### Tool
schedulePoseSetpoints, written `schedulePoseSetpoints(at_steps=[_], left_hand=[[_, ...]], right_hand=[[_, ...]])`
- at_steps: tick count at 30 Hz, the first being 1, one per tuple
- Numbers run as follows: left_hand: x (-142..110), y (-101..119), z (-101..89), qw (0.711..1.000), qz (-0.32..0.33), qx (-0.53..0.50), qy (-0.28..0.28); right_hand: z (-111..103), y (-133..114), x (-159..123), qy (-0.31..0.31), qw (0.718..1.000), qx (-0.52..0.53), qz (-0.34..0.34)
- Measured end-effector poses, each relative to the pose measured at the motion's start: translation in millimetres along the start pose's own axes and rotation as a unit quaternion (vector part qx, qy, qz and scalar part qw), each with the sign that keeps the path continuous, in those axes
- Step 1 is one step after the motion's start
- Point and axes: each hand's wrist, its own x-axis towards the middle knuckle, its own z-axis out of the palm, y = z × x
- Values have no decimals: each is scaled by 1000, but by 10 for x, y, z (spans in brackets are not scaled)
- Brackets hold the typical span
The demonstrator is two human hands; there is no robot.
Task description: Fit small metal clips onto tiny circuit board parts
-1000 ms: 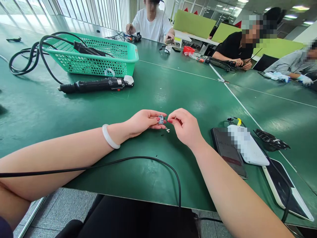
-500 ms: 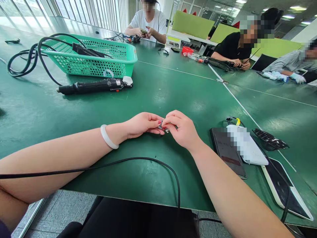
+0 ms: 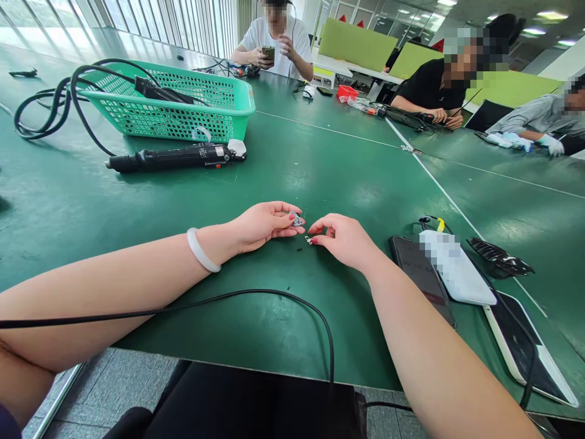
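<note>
My left hand (image 3: 260, 227), a white bangle at its wrist, has a small silvery metal part (image 3: 296, 218) pinched between thumb and fingers. To its right is my right hand (image 3: 345, 241), thumb and index finger apart. A second small metal piece (image 3: 308, 240) appears to lie on the table right at the right thumb's tip; whether the thumb touches it I cannot tell. Below the left fingertips is a tiny dark bit (image 3: 299, 249), too small to name, on the green table (image 3: 274, 177).
A black electric screwdriver (image 3: 176, 157) lies before a green plastic basket (image 3: 164, 107) holding cables. A black cable (image 3: 219, 299) crosses near the front edge. At right are a dark phone (image 3: 420, 280), a white device (image 3: 457, 268) and a tablet (image 3: 525, 347). Several people sit across.
My right hand has drawn away from the metal part in my left hand, moving right and lower, its fingers parting. The person opposite has raised a hand from their phone.
</note>
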Motion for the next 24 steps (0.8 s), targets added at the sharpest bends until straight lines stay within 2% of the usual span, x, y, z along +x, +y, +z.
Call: schedulePoseSetpoints(at_steps=[10,12,17,24], left_hand=[[20,-46,-43,999,4,32,-17],[17,-48,-38,999,8,36,-17],[-9,-57,8,997,24,74,-20],[-30,-57,46,984,56,171,-13]], right_hand=[[26,-11,5,-25,998,-57,-11],[15,-35,-5,-1,998,-54,-23],[-7,-184,-70,109,992,4,-63],[33,-328,-123,108,989,-20,-95]])
